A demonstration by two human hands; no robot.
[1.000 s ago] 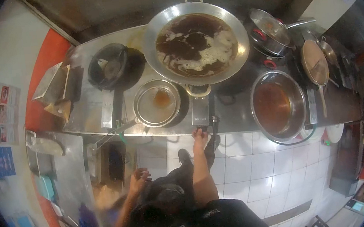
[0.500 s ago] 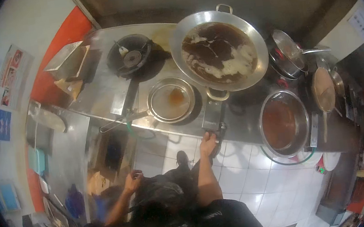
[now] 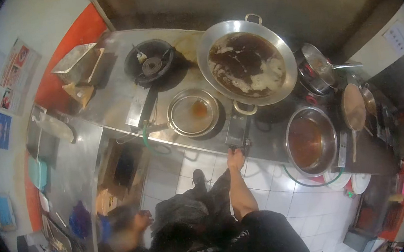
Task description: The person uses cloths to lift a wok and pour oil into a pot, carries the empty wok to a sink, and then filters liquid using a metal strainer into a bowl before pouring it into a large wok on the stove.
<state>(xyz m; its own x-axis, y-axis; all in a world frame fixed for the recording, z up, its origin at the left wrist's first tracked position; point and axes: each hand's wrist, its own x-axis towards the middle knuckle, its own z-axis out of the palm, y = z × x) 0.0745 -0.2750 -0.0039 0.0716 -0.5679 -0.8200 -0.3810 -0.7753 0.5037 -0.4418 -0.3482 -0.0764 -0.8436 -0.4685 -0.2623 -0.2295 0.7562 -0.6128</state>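
At the stove's front edge, my right hand [image 3: 236, 159] is closed around the burner control knob, just below the metal burner box [image 3: 235, 131]. My left hand [image 3: 142, 219] hangs low beside my left leg, near the shelf under the counter; it is smeared, and its fingers are unclear. Above the right hand sits a large two-handled wok [image 3: 207, 73] of dark brown liquid with pale foam patches. To the wok's left, a long-handled round strainer [image 3: 192, 114] rests on the stove with an orange-brown patch in its mesh.
A bare burner [image 3: 151, 64] stands at the back left. On the right are a steel basin [image 3: 290, 138] of reddish-brown liquid, a skimmer [image 3: 353, 108] and stacked pans [image 3: 315, 63]. A green hose [image 3: 146, 135] hangs over the front edge. White tiles [image 3: 273, 182] cover the floor.
My left hand has moved down and slightly left, toward my body. My right hand stays at the knob. The view has shifted slightly.
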